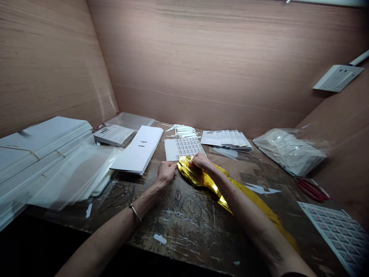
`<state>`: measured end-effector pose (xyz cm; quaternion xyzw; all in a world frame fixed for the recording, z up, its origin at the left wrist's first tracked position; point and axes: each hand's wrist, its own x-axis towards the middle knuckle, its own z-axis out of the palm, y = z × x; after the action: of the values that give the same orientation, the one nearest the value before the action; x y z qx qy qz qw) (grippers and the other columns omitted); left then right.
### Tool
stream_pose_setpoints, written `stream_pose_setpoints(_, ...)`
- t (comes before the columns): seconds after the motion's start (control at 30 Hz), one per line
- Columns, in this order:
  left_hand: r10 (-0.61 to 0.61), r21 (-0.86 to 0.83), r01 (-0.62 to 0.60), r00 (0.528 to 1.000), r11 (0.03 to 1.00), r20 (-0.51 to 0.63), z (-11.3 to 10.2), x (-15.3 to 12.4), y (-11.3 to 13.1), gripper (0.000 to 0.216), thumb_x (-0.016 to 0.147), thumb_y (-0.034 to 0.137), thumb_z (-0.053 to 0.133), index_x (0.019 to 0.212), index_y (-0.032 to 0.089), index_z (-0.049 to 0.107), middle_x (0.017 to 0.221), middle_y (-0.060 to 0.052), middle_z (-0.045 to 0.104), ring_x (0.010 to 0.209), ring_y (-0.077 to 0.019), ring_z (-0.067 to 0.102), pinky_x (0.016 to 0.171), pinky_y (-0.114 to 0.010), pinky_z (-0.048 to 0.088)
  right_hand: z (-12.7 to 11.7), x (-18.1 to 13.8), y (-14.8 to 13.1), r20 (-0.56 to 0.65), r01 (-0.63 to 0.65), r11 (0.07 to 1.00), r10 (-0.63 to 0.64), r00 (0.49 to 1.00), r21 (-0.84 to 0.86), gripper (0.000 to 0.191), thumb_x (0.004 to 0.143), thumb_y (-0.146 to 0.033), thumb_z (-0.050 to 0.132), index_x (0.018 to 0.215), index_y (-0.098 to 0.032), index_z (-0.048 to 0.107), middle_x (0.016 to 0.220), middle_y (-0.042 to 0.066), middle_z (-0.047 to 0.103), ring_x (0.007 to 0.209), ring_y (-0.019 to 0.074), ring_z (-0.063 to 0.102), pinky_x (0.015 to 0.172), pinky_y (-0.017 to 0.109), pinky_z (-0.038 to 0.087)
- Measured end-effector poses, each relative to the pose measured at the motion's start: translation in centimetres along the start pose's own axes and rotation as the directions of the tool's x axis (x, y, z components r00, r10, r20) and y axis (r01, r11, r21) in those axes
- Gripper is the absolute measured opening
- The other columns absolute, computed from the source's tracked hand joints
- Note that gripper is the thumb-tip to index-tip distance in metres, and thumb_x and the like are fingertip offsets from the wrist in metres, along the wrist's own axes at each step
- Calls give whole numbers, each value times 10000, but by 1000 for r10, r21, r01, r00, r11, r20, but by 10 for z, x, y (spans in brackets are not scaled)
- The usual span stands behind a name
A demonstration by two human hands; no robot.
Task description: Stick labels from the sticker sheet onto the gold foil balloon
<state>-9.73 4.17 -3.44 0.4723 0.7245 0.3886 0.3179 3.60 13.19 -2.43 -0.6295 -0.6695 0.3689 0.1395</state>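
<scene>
The gold foil stack (206, 182) lies directly under the fingers of the right hand (201, 159) and trails back from them beneath the right forearm, across the dark worn table (178, 227). Those fingers are curled down onto its far end, touching it; whether they pinch a layer or only press, I cannot tell. The left hand (166, 172) has its fingers bent together just beside the stack's left tip, and whether they grip that edge is unclear. The foil looks light, thin and floppy, probably slick, and likely to crease or let its layers slide over one another. A gentle pinch at the rim near the left fingertips, with the right fingers steadying the body, should suit it best. Just beyond the fingers lies a printed sticker sheet (188, 148); left of them sits a white card stack (141, 148).
</scene>
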Motion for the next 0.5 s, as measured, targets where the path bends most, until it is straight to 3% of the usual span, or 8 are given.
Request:
stream_pose_setpoints(0.07, 100, 106, -97, 994, 990, -30, 1, -3, 1, 314, 691, 312, 395, 476, 120, 520, 409, 3, 473, 406, -86, 430, 419, -187, 302, 1, 3, 2, -3, 3, 999, -3, 1000, -37, 142, 518, -230, 606, 507, -117, 520, 504, 21, 523, 479, 106, 471, 436, 203, 316)
stream_pose_setpoints(0.13, 292, 233, -279, 956, 932, -27, 2, -7, 5, 305, 721, 283, 385, 520, 123, 551, 494, -13, 523, 512, -106, 477, 499, -202, 345, 2, 4, 3, -8, 8, 997, -8, 1000, -77, 139, 519, -237, 604, 520, -116, 537, 526, 29, 539, 509, 117, 489, 450, 203, 328)
stream_pose_setpoints(0.2, 525, 326, -512, 849, 795, 52, 4, -13, 8, 263, 747, 235, 378, 611, 131, 578, 645, -35, 575, 663, -128, 501, 619, -226, 373, 3, 4, 3, -16, 20, 993, -22, 1000, -114, 139, 526, -245, 596, 527, -114, 549, 552, 38, 554, 541, 129, 506, 463, 204, 339)
stream_pose_setpoints(0.27, 694, 368, -702, 697, 609, 180, 8, -17, 8, 230, 765, 206, 372, 695, 140, 580, 791, -54, 584, 818, -151, 479, 741, -264, 359, 3, 2, 2, -28, 35, 988, -39, 999, -150, 140, 539, -252, 582, 538, -114, 560, 578, 47, 567, 572, 139, 520, 475, 205, 347)
stream_pose_setpoints(0.3, 733, 381, -758, 635, 530, 244, 10, -18, 8, 222, 773, 208, 369, 720, 142, 575, 837, -61, 577, 876, -163, 458, 784, -287, 343, 3, 0, 1, -36, 40, 984, -46, 998, -173, 140, 544, -255, 576, 548, -115, 566, 591, 53, 573, 590, 145, 526, 482, 207, 350)
stream_pose_setpoints(0.37, 747, 409, -806, 570, 428, 342, 15, -19, 4, 212, 783, 230, 368, 759, 141, 558, 880, -71, 562, 930, -181, 429, 828, -331, 314, 4, -4, -2, -48, 45, 972, -58, 997, -229, 141, 551, -258, 566, 582, -122, 581, 625, 65, 588, 627, 159, 536, 494, 212, 357)
stream_pose_setpoints(0.5, 705, 457, -808, 566, 371, 428, 20, -16, -2, 205, 787, 264, 372, 819, 138, 531, 891, -77, 543, 899, -182, 434, 826, -368, 300, 5, -14, -6, -78, 76, 924, -113, 990, -376, 182, 569, -280, 549, 663, -132, 597, 716, 99, 609, 686, 183, 549, 521, 229, 371)
